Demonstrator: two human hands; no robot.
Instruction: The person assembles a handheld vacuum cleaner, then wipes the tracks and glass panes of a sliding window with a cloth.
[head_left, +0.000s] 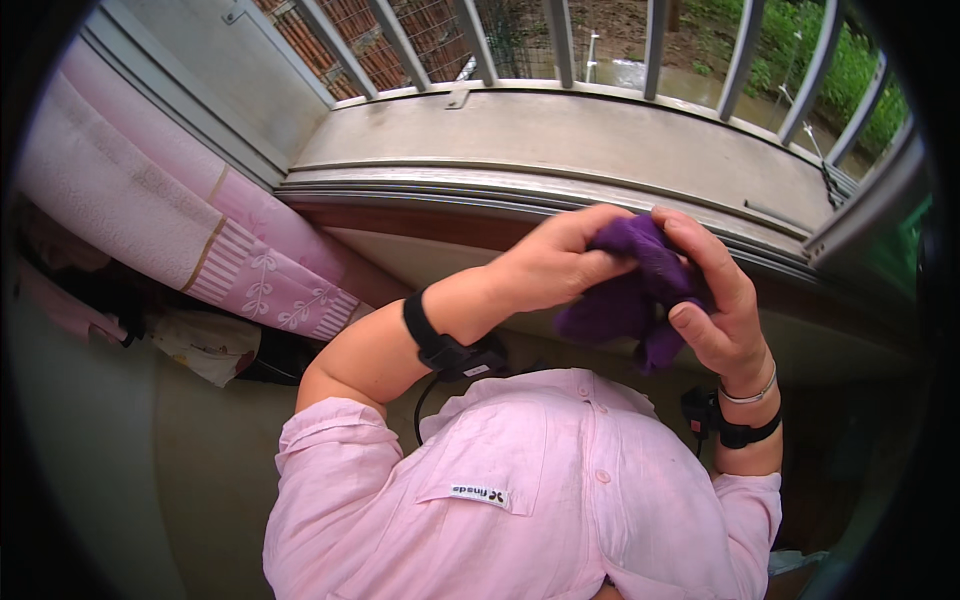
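A crumpled purple cloth (649, 266) is bunched between my two hands, above the inner edge of the window ledge. My left hand (566, 259) pinches it from the left, thumb and fingers on its upper folds. On the other side my right hand (716, 289) curls round it, with fingers over the top and the thumb at its lower right. Loose folds of the cloth hang below my left hand. Its exact kind cannot be told, and the fingers hide part of it.
Beyond the window track (450, 184) lies a pale sill (540, 124), closed off by metal bars (562, 45). A pink patterned curtain (247, 262) hangs at the left, with clothes (202, 341) beneath it. A window frame (862, 202) stands at the right. Each forearm wears a black strapped device (469, 356).
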